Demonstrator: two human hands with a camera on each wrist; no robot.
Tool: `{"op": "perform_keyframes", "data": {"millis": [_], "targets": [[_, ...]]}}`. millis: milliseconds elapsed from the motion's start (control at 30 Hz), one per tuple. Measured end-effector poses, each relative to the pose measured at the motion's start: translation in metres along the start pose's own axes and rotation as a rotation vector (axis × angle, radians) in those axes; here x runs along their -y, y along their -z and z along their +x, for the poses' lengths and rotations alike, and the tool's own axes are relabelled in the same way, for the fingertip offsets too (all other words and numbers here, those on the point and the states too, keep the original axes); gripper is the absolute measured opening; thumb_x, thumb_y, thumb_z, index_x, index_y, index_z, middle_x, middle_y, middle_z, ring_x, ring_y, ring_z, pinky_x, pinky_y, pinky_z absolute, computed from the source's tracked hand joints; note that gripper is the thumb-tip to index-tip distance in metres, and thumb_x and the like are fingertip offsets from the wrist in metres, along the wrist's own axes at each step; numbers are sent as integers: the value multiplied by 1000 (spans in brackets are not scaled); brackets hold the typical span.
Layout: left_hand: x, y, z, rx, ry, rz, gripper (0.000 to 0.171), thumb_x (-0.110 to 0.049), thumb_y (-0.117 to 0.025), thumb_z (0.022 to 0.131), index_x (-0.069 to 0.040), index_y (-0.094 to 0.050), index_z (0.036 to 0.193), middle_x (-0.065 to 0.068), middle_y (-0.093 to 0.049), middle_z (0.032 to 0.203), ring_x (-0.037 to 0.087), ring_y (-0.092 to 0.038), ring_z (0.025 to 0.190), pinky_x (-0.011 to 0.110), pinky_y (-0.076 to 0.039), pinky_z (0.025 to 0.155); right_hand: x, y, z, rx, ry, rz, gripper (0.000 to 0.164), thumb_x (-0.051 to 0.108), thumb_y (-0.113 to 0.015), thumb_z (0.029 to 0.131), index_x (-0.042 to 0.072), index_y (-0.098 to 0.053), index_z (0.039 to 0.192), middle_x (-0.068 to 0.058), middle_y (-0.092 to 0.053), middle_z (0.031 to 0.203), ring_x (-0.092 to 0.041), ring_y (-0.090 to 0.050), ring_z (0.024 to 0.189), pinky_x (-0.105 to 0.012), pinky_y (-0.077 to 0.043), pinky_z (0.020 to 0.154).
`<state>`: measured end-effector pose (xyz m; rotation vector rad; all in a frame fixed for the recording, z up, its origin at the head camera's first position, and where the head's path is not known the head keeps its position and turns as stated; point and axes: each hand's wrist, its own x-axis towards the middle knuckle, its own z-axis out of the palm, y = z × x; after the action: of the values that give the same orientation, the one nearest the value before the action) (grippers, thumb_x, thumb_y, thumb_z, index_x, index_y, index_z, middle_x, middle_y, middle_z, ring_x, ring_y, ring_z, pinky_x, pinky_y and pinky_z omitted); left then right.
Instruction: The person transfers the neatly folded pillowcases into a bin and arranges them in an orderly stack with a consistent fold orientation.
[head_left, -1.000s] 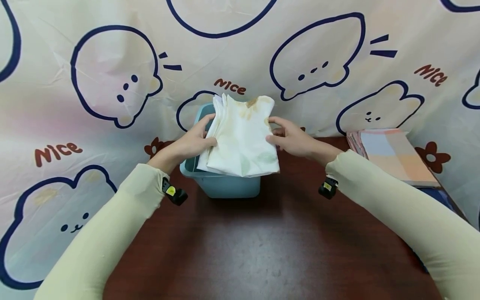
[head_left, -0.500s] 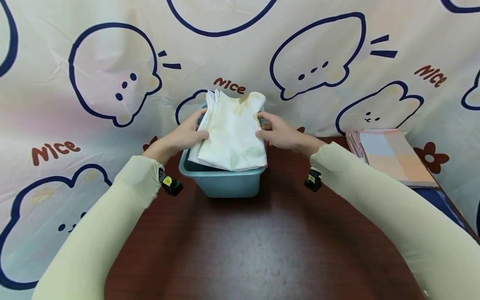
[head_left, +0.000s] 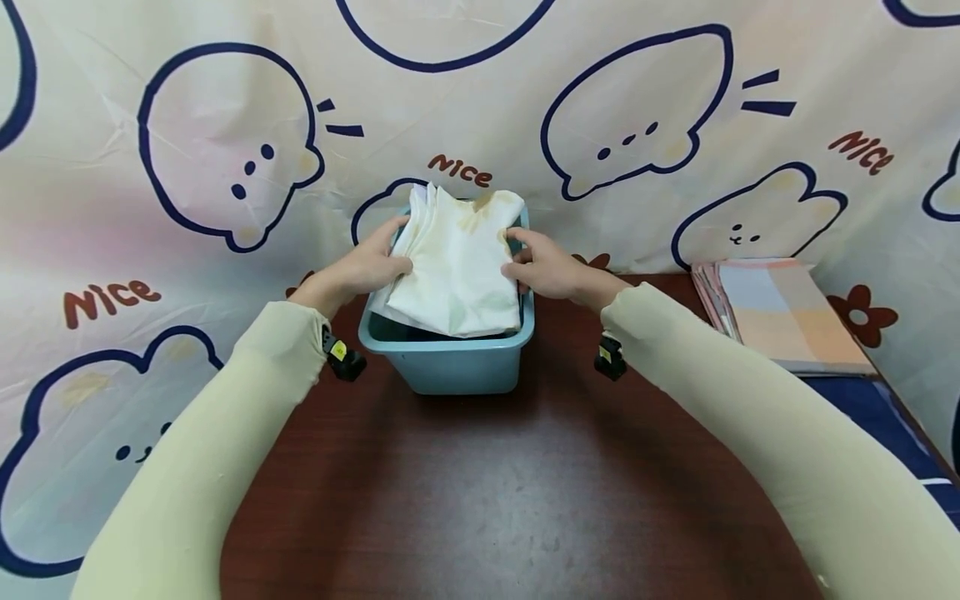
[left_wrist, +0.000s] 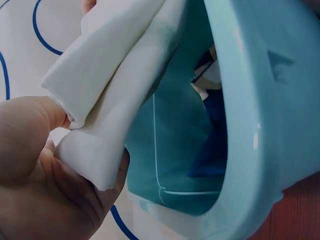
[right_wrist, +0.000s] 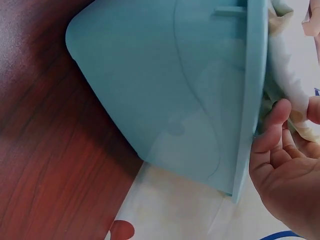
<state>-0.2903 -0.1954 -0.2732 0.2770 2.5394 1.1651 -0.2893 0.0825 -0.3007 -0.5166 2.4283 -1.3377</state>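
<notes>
A folded white cloth (head_left: pixel 453 267) with pale leaf and flower prints is held over the mouth of a blue-green plastic bin (head_left: pixel 461 367). My left hand (head_left: pixel 371 260) grips its left folded edge, thumb on the near face; the left wrist view shows the folded layers (left_wrist: pixel 107 100) between thumb and fingers. On the opposite edge, my right hand (head_left: pixel 546 265) pinches the cloth just over the bin's right rim. Inside the bin, the left wrist view shows dark blue fabric (left_wrist: pixel 212 132) with a patterned piece (left_wrist: pixel 207 75) beside it.
The bin stands at the back of a dark red-brown table (head_left: pixel 480 483), against a printed curtain (head_left: pixel 450 108). At the right, a folded checked cloth stack (head_left: pixel 795 312) lies with dark blue fabric (head_left: pixel 862 408) in front of it.
Both hands have carried the folded cloth left and slightly lower, from partly beyond the bin's right side to over its opening. The bin has stayed in place.
</notes>
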Motion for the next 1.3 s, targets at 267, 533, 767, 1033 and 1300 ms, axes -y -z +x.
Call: {"op": "perform_keyframes", "data": {"millis": [267,533,767,1033,1300], "targets": [[4,3,10,19,26,14,79,-4,-46,100,-22,-2,164,15,-15,168,41,-41,141,62,-37,114,-2,-6,7,-7,51,-63,61,12,-51,105,7,-25,159,-18,-64,103,-20,-55,73,-29,-47,68],[9,2,13,34,40,22,80,-4,-46,100,-18,0,164,17,-12,168,41,-33,146,64,-33,116,0,-13,13,7,83,-217,62,14,-51,104,3,-24,159,-23,-65,121,-27,-63,100,-34,-52,82],[12,-1,16,43,54,41,81,-4,-45,99,-17,1,164,17,-11,169,40,-32,147,62,-35,116,3,-18,14,4,49,-397,62,21,-51,105,8,-24,159,-15,-61,125,-26,-61,103,-38,-51,85],[15,-6,18,60,55,72,81,-5,-46,98,-17,0,164,18,-13,168,38,-34,146,57,-34,117,0,-20,17,19,28,-492,63,23,-53,104,9,-26,159,-13,-60,124,-25,-58,102,-39,-49,90],[17,-9,17,55,75,87,81,-6,-47,99,-17,0,164,18,-15,168,37,-36,145,55,-35,118,-1,-22,19,22,23,-510,61,24,-54,104,13,-28,158,-10,-62,115,-25,-60,92,-36,-47,79]]}}
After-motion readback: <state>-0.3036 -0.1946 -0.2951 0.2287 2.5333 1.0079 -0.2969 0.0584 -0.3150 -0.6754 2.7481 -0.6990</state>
